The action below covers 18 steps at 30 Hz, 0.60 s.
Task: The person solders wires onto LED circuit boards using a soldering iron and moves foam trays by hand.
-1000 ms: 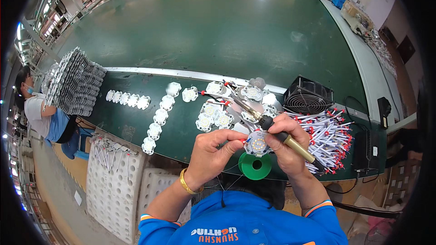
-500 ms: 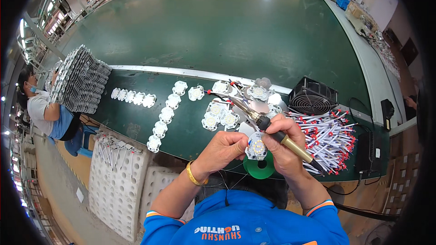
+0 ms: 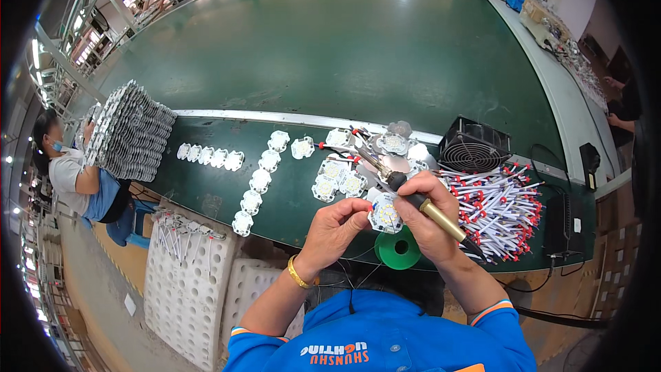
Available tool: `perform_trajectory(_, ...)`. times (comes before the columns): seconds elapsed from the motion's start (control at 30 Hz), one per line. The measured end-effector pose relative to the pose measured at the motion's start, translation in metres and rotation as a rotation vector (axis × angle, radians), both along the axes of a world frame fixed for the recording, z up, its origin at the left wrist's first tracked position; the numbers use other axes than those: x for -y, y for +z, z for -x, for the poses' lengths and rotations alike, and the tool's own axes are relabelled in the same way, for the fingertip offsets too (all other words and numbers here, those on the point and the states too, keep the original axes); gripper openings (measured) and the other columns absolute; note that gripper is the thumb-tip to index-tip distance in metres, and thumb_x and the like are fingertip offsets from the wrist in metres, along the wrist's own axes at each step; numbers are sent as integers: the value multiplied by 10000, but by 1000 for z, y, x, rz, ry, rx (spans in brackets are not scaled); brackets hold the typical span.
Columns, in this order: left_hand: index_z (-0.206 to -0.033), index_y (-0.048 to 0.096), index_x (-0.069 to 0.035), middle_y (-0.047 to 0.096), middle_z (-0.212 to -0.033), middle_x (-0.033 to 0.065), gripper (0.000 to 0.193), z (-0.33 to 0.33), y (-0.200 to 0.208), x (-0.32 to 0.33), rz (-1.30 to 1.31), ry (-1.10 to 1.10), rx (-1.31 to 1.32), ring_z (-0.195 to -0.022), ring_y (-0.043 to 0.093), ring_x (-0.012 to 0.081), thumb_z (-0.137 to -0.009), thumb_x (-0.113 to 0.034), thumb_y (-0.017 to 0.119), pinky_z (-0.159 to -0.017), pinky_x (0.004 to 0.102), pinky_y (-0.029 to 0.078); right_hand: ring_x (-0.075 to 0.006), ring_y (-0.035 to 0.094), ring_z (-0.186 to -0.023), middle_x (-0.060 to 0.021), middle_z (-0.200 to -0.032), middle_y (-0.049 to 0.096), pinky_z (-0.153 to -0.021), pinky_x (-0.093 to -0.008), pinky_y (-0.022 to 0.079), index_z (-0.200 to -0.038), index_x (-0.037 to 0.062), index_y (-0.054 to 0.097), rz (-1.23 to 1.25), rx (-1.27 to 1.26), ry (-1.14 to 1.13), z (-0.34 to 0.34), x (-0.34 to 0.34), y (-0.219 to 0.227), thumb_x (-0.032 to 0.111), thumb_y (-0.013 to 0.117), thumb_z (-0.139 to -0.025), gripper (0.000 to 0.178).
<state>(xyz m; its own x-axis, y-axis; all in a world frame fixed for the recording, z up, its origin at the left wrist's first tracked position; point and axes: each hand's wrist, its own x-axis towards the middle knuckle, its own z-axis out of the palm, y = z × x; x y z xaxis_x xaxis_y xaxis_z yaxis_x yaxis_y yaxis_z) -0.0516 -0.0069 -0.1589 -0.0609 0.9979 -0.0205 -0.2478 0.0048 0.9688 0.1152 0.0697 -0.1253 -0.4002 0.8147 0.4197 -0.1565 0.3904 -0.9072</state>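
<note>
A round white LED board (image 3: 385,214) with scalloped edges is in front of my chest. My right hand (image 3: 430,217) holds its right edge between thumb and fingers, and also grips a soldering iron (image 3: 421,204) with a dark and brass-coloured handle. The iron's metal tip points up and left, away from the board. My left hand (image 3: 336,231) is pinched at the board's left edge; whether a thin wire is also between those fingertips is not clear. Just below the board hangs a green spool (image 3: 398,251).
LED boards (image 3: 341,179) lie loosely ahead, and a row (image 3: 251,201) runs to the left. A black fan (image 3: 475,146) stands behind a heap of red-and-white wire leads (image 3: 499,213). At far left, a person (image 3: 82,172) sits by a tall stack of boards (image 3: 129,134).
The board has turned and risen a little between my hands, uncovering more of the green spool. The whole view has shifted slightly. Both hands keep their grip.
</note>
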Motion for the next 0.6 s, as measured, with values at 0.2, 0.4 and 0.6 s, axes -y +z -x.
perform_trajectory(0.2, -1010, 636, 12, 640, -865, -1, 168, -2, 0, 2, -58, 51, -120, -780, 564, 63, -906, -120, 627, -709, 213, 467, -114, 498, -703, -41, -816, 531, -639, -243, 405, -929, 43, 593, -48, 43, -21, -1, 0, 0, -15, 660, -778, 176)
perform_trajectory(0.4, -924, 647, 15, 647, -885, 69, 96, 4, 12, 7, -241, 169, -366, -805, 595, 144, -839, -28, 642, -736, 266, 477, -166, 508, -733, -69, -823, 533, -683, -269, 413, -934, 38, 581, -217, 89, -100, -6, -3, -3, -35, 633, -761, 194)
perform_trajectory(0.6, -944, 628, 1, 612, -859, 29, 89, 48, -1, 73, -308, 692, -390, -769, 544, 103, -855, 4, 621, -670, 240, 450, -134, 476, -782, -69, -907, 469, -714, -253, 412, -948, 26, 540, -87, 22, -175, -20, -7, -16, -87, 553, -796, 190)
